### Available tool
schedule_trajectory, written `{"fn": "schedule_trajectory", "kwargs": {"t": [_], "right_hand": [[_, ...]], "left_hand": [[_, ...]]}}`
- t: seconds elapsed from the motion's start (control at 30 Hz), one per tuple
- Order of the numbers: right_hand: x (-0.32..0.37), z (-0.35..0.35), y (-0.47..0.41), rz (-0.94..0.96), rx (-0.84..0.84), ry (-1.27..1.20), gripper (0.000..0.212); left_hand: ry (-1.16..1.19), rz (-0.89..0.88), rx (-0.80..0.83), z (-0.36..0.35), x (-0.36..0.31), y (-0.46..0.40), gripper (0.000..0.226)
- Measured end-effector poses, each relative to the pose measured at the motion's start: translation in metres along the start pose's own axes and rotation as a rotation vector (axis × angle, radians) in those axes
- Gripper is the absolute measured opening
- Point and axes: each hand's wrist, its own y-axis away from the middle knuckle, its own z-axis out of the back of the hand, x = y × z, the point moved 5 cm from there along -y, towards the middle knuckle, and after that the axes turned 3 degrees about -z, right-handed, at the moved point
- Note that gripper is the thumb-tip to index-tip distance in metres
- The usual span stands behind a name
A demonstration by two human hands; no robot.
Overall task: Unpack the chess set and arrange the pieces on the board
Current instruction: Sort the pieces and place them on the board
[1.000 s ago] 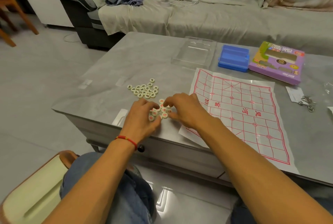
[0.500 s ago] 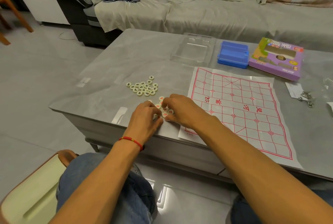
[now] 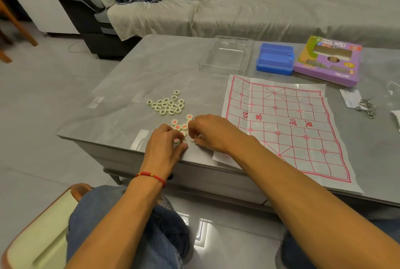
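Observation:
A paper chess board (image 3: 281, 121) with red lines lies flat on the grey table (image 3: 164, 67). To its left is a group of several round cream pieces with black characters (image 3: 167, 105). Nearer the front edge is a looser group with red characters (image 3: 180, 126). My left hand (image 3: 164, 143) lies over the near side of the red group, fingers spread on the pieces. My right hand (image 3: 211, 132) is curled over the group's right side, fingertips pinching a cream piece (image 3: 192, 139). Both hands hide part of the red group.
Behind the board stand a clear plastic tray (image 3: 227, 56), a blue case (image 3: 275, 59) and a purple box (image 3: 328, 60). Keys (image 3: 365, 107) and paper scraps lie at the right edge. A covered sofa (image 3: 259, 8) runs behind the table. My knees are under the front edge.
Both hands have stayed on the red-character group, their fingers shifting slightly toward the table's front edge. The black-character group and the board have not moved.

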Motion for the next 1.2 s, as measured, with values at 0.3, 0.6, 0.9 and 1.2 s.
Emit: {"fn": "schedule_trajectory", "kwargs": {"t": [0.3,0.6,0.9,1.2], "right_hand": [[0.001,0.000,-0.004,0.014,0.028,-0.043,0.018],[0.005,-0.005,-0.007,0.027,-0.005,-0.050,0.016],[0.003,-0.005,-0.009,0.012,-0.005,-0.050,0.018],[-0.008,0.004,-0.004,0.008,-0.050,-0.090,0.021]], "left_hand": [[0.001,-0.028,0.078,0.003,-0.004,0.002,0.019],[-0.002,0.004,0.037,0.006,-0.005,0.008,0.019],[0.030,-0.049,-0.005,0.004,-0.004,0.007,0.029],[0.073,-0.072,-0.026,0.004,-0.004,0.002,0.027]]}}
